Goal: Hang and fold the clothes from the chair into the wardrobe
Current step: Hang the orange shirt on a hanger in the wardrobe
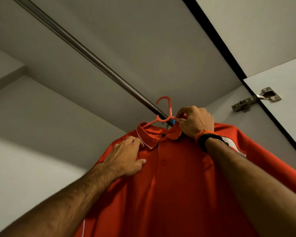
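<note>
A: What does the head view show?

B: A red polo shirt (169, 177) on a coral plastic hanger (166, 113), raised to a dark metal wardrobe rail (92, 55). The right hand (195, 122) pinches the hanger's shoulder; the left hand (126, 156) rests flat, fingers loose, on the shirt below the collar.

A: Advice?

B: Probably lift until the hook, above the right hand, clears the rail, then lower it on.

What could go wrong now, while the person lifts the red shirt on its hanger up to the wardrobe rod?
The hanger hook may not yet be over the rod, so it could miss. The right hand pinches only one hanger arm, so it may tilt. The polo shirt, steadied by the left hand, could slide off.
</note>
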{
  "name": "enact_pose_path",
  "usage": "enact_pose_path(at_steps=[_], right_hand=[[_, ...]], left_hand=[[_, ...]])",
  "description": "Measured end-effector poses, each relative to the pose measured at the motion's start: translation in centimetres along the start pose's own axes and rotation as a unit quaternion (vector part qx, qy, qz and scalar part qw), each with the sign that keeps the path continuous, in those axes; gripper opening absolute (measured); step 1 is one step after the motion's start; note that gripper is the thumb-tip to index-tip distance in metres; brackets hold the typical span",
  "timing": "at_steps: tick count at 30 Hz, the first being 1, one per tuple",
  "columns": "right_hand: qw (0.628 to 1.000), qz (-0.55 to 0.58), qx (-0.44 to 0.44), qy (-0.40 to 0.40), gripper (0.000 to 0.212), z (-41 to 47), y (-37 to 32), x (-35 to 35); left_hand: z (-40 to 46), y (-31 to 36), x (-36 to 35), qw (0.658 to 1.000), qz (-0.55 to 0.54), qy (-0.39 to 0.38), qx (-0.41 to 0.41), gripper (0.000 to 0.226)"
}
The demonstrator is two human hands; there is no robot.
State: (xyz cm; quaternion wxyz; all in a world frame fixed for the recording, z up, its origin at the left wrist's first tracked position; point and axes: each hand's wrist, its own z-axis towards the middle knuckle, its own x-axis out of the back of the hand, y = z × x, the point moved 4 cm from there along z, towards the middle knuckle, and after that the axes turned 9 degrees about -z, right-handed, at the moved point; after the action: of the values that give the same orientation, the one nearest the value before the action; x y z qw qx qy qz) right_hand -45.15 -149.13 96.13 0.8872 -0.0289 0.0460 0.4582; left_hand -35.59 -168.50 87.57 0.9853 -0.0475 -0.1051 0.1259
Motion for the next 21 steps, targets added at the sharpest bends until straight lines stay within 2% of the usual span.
enact_pose_path(at_steps=[5, 11, 21], right_hand=[[0.999, -0.012, 0.011, -0.031, 0.018, 2.1, -0.7, -1.2], [0.997, -0.028, 0.026, -0.067, 0.019, 1.4, -1.3, -3.1], [0.996, -0.058, 0.053, -0.048, 0.021, 0.6, -1.1, -2.5]], left_hand=[[2.0, -1.1, -0.6, 1.0, -0.01, 0.003, 0.022, 0.05], [0.8, -2.5, -1.9, 0.999, -0.023, -0.01, 0.04, 0.036], [-0.3, -2.7, -2.6, 0.996, -0.061, -0.022, 0.062, 0.038]])
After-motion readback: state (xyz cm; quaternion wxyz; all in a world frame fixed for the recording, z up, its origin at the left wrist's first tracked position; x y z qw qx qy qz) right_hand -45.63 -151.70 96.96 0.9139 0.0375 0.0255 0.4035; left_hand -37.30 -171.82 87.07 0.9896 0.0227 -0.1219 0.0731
